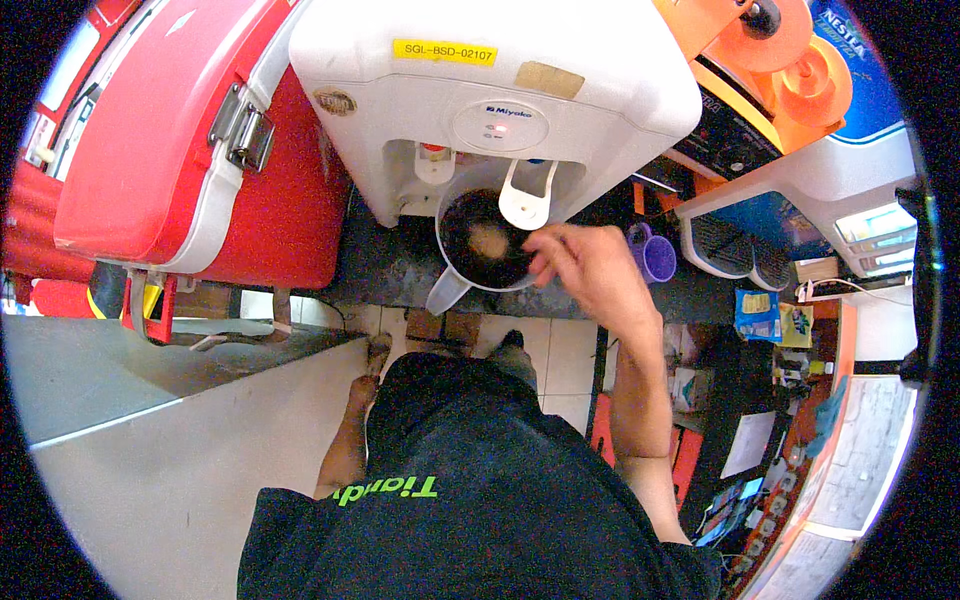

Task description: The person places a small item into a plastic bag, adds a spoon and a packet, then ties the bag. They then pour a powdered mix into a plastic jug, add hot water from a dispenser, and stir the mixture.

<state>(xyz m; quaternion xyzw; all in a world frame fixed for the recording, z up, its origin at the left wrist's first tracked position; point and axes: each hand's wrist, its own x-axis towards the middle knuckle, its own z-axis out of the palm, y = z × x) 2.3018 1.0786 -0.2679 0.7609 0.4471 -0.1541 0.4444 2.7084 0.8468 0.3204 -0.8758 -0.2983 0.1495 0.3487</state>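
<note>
A clear plastic jug point(448, 291) of dark liquid, with a pale patch in the middle, stands under the taps of a white water dispenser point(427, 90). Its handle points towards my body. My right hand point(574, 259) is at the jug's right rim, fingers bent and slightly blurred, just below the dispenser's white right tap lever point(526, 208); whether the fingertips touch the rim is unclear. The left tap lever point(435, 166) has a red mark above it. My left hand point(367, 384) hangs low beside my body, partly hidden, and its fingers cannot be made out.
A big red cool box point(285, 202) with a metal latch stands left of the dispenser. Right of the jug is a purple mug point(658, 259) on the dark counter point(390, 262). Farther right are a drinks machine point(690, 217), orange equipment point(810, 82) and small packets point(757, 315).
</note>
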